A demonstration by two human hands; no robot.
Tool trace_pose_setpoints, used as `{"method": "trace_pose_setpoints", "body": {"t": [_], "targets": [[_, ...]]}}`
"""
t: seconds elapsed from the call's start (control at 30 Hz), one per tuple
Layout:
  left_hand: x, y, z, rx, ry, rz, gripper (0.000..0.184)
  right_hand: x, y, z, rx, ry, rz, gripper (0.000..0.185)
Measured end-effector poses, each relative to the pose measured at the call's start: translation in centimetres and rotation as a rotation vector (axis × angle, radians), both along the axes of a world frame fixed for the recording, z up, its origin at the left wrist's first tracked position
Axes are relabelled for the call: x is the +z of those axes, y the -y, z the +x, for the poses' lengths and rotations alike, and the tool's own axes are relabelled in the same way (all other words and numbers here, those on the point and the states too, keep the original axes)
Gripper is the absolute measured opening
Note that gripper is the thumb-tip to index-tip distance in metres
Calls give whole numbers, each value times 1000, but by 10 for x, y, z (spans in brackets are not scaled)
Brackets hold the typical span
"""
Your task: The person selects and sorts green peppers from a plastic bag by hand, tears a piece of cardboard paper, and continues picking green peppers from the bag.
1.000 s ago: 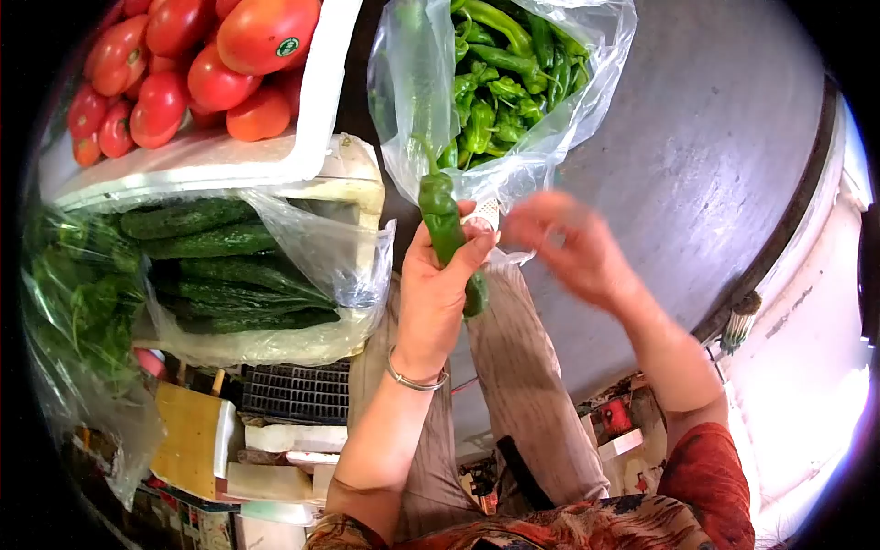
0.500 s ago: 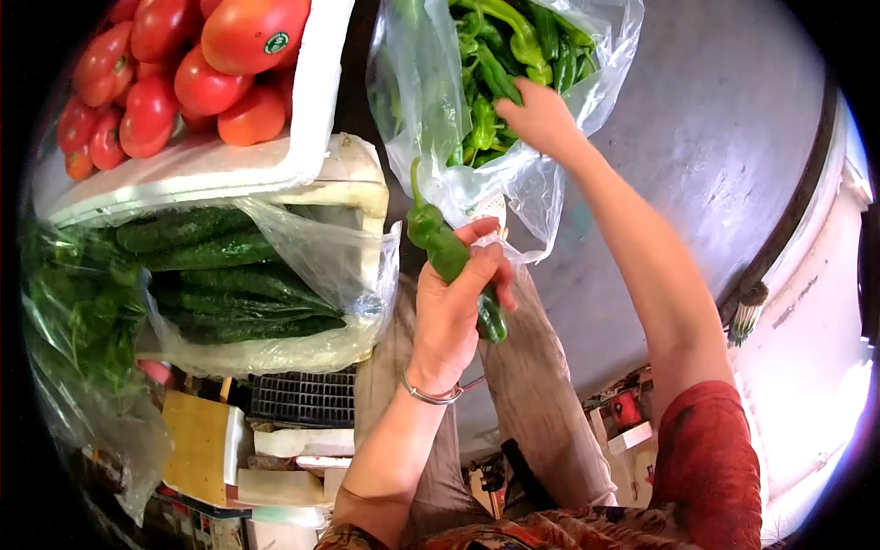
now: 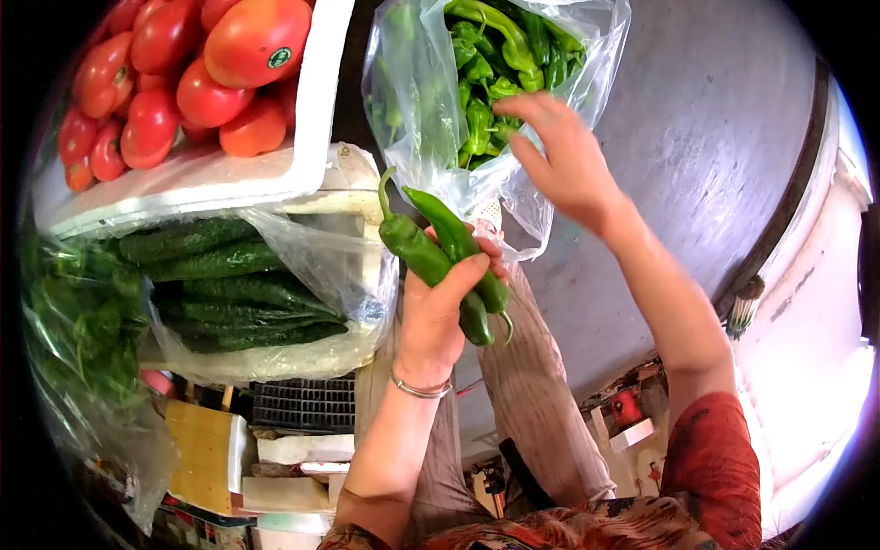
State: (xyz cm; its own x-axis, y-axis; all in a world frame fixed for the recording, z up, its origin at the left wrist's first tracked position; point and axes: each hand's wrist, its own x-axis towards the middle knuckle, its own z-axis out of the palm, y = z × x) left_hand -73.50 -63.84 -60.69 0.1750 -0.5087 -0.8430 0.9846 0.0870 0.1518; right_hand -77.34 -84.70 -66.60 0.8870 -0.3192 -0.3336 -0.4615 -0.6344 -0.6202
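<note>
Two long green peppers (image 3: 422, 249) lie side by side in my left hand (image 3: 438, 298), the thumb pressed over them and the fingers curled beneath. One has its stem pointing up, the other its stem pointing down. Ahead, a clear plastic bag (image 3: 417, 101) stands with its mouth spread, filled with more green peppers (image 3: 481, 119). Over the bag's near right rim is my right hand (image 3: 564, 156), fingers apart and holding nothing. Its fingertips reach above the peppers; whether they touch one I cannot tell.
Tomatoes (image 3: 215, 92) fill a white foam box (image 3: 316, 119) at upper left. Below it, cucumbers (image 3: 247, 284) lie in plastic within another box, beside bagged leafy greens (image 3: 82, 312). A black crate (image 3: 302, 403) stands lower down. Grey floor (image 3: 706, 119) spreads right, up to a curved dark edge.
A second green pepper is now in my left hand beside the first. My right hand has drawn back from inside the bag, toward me and to the right, and opened.
</note>
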Motion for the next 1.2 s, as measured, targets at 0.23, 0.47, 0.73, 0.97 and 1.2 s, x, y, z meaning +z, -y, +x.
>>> {"method": "trace_pose_setpoints", "body": {"t": [0.23, 0.47, 0.73, 0.97, 1.2], "targets": [[6, 1, -5, -106, -7, 64, 43, -102, 5, 76, 447, -227, -495, 32], [2, 0, -9, -77, -12, 57, 47, -109, 17, 51, 550, -240, -405, 30], [3, 3, -9, -94, -22, 46, 48, -100, 0, 31, 282, -299, -195, 42], [3, 5, -14, -119, -22, 56, 47, -123, 3, 33, 232, -220, -119, 43], [3, 5, -14, -93, -35, 46, 46, -67, -20, -13, 111, -131, -18, 39]]}}
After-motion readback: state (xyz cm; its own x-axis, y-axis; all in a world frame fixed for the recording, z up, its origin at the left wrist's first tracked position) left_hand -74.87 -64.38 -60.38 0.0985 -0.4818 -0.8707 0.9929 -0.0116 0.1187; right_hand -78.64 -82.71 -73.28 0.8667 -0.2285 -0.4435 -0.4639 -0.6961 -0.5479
